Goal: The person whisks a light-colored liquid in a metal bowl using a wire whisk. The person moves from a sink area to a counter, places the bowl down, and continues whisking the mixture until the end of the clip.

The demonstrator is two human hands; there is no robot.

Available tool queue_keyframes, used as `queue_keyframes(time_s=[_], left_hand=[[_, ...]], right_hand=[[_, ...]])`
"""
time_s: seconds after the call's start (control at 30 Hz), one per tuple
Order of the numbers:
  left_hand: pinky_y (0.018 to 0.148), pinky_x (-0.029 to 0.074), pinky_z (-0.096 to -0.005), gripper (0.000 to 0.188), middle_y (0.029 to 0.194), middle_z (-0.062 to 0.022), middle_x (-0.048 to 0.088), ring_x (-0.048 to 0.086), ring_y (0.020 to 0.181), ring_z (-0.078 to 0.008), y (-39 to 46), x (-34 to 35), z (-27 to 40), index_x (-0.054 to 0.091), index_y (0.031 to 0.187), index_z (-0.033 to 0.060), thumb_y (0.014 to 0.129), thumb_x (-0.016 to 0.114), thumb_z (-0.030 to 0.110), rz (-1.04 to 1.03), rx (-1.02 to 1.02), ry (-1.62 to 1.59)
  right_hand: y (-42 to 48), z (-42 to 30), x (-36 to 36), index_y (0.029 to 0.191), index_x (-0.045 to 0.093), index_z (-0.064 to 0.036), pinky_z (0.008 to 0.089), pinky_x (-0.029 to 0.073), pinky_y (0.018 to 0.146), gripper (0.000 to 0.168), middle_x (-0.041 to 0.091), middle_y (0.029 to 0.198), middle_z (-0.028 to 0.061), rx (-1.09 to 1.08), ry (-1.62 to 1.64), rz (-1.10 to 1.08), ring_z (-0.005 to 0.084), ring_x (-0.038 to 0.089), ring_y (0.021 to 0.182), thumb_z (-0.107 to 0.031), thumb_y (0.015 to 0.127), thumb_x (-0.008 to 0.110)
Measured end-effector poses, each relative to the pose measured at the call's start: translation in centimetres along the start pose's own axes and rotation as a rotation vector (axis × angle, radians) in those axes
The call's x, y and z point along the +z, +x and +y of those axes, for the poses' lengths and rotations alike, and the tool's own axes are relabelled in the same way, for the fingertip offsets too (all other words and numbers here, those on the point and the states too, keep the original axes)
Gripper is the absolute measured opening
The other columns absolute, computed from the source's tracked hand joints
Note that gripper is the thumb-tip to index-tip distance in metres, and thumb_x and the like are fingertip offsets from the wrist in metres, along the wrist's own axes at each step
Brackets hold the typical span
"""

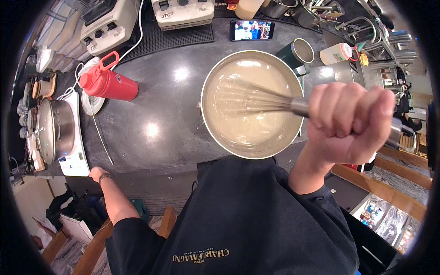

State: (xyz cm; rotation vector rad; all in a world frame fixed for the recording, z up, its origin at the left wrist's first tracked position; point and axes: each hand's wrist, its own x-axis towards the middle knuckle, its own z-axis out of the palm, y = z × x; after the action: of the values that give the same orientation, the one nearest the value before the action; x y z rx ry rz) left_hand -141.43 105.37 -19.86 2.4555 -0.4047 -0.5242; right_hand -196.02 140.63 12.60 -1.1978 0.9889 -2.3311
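Observation:
My right hand (347, 120) is closed around the metal handle of a balloon whisk (299, 106). The blurred wires reach into a pale cream-coloured liquid (254, 127) in a wide round pan (203, 118). Light glints on the liquid's surface, and the pan stands near the counter's front edge. Far to the left, my left hand (97, 173) rests at the counter edge, at the corner of a white flat countertop appliance (80, 165). Its fingers are too small and partly hidden to make out. On that appliance stands a steel pot (65, 127) with a glass lid.
A red shaker bottle (115, 84) and a thin twisted metal rod (102, 137) are left of the pan. Behind it are a phone (252, 31) showing a video and two JTC blender bases (182, 15). A green mug (292, 55) and a capped white bottle (335, 54) stand right.

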Motion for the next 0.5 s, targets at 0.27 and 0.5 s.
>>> queue_keyframes(time_s=[0.27, 0.5], left_hand=[[0.107, 0.044, -0.0476, 0.056, 0.139, -0.0242, 0.054, 0.055, 0.126, -0.0386, -3.6, -0.5, 0.6, 0.052, 0.131, -0.0111, 0.102, 0.022, 0.027, -0.017, 0.062, 0.063], [0.106, 0.045, -0.0464, 0.055, 0.138, -0.0238, 0.055, 0.056, 0.124, -0.0379, 0.1, -0.4, -0.2, 0.052, 0.131, -0.0106, 0.101, 0.023, 0.025, -0.01, 0.085, 0.095]], right_hand=[[-0.4, -2.8, -0.6, 0.066, 0.034, -0.013, 0.025, 0.024, 0.038, 0.041, 0.035, 0.049, -0.0015, 0.237, -0.263, -0.04, 0.0078, 0.025, 0.039, -0.022, 0.106, 0.035], [1.7, -1.9, -0.2, 0.066, 0.034, -0.015, 0.0234, 0.028, 0.038, 0.042, 0.031, 0.049, -0.0043, -0.048, -0.083, -0.002, 0.0071, 0.025, 0.039, -0.026, 0.107, 0.032]])
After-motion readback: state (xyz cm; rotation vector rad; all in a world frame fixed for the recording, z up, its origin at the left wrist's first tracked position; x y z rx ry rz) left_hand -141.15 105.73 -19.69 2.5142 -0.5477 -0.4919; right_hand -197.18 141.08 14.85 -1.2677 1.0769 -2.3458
